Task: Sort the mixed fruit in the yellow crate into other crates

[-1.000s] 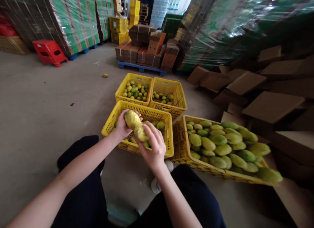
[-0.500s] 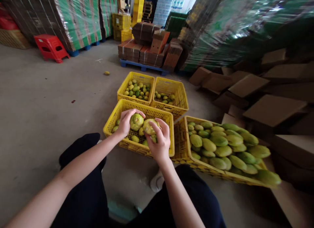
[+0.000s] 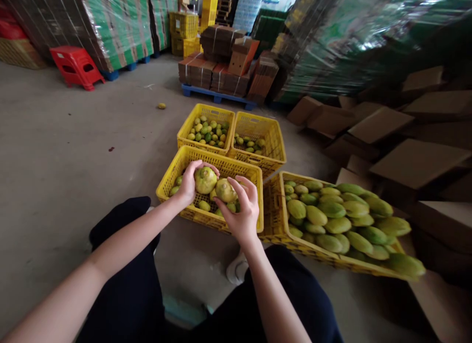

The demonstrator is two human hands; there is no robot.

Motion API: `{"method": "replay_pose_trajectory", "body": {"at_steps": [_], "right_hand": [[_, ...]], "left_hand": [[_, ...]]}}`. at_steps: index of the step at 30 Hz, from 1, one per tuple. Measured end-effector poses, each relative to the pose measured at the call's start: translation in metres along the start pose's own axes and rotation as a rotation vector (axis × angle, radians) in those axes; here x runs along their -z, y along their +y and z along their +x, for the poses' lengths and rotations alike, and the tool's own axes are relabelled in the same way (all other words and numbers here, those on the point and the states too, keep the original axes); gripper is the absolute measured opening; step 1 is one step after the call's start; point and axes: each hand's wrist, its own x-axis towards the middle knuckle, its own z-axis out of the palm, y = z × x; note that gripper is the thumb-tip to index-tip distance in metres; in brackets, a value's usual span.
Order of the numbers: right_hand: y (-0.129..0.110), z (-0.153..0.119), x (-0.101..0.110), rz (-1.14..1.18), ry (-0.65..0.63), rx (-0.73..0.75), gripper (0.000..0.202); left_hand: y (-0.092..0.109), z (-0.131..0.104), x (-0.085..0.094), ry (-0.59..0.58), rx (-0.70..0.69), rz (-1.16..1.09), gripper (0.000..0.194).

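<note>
Above the near yellow crate (image 3: 165,185), my left hand (image 3: 191,182) is wrapped round a green-yellow fruit (image 3: 205,180), its stem end turned toward me. Just to the right, my right hand (image 3: 241,205) grips a second yellowish fruit (image 3: 225,190) between thumb and fingers. The two fruits are close together. Several smaller-looking fruits lie in the crate below, partly hidden by my hands. At the right, a yellow crate (image 3: 275,210) is heaped with long green-yellow fruits (image 3: 338,225).
Two more yellow crates with fruit, one at the back left (image 3: 186,129) and one at the back right (image 3: 273,136), stand beyond. Loose cardboard boxes (image 3: 420,161) lie at the right. A red stool (image 3: 77,67) and a single fruit (image 3: 161,106) are on the floor.
The fruit in my right hand has been turned and now shows a different side. My right fingers have shifted around it. The view has tilted slightly.
</note>
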Motion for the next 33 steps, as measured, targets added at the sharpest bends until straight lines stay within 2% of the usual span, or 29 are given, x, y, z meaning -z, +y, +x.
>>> {"method": "replay_pose_trajectory", "body": {"at_steps": [3,6,9,11,13,15,21,26,29,31,33], "right_hand": [[-0.003,0.002,-0.001,0.125,0.005,-0.174,0.049],[-0.007,0.007,-0.002,0.399,0.023,-0.480,0.054],[-0.006,0.016,0.001,0.677,0.095,-0.853,0.053],[-0.003,0.024,0.005,0.840,0.104,-1.073,0.043],[0.000,0.030,0.010,0.995,0.041,-1.259,0.032],[0.002,0.035,0.014,1.094,-0.043,-1.387,0.029],[0.004,0.032,0.013,1.173,-0.140,-1.443,0.042],[0.006,0.030,0.010,1.165,-0.161,-1.481,0.048],[0.006,0.030,0.009,1.136,-0.132,-1.485,0.044],[0.006,0.029,0.008,1.132,-0.085,-1.454,0.033],[0.007,0.028,0.008,1.133,-0.010,-1.411,0.020]], "left_hand": [[0.005,0.002,-0.003,0.090,0.210,-0.185,0.042],[0.009,0.003,-0.003,0.145,0.396,-0.350,0.043],[0.011,0.002,-0.001,0.104,0.522,-0.418,0.034],[0.011,0.003,0.000,0.051,0.560,-0.413,0.027],[0.010,0.004,0.002,0.026,0.584,-0.383,0.025],[0.008,0.005,0.003,0.008,0.625,-0.343,0.029],[-0.001,0.011,0.011,-0.181,0.786,-0.238,0.061],[-0.008,0.012,0.008,-0.224,0.840,-0.062,0.070],[-0.008,0.008,0.004,-0.183,0.807,-0.034,0.058],[-0.006,0.006,0.003,-0.111,0.691,-0.075,0.040],[-0.004,0.005,0.004,-0.062,0.588,-0.129,0.035]]}}
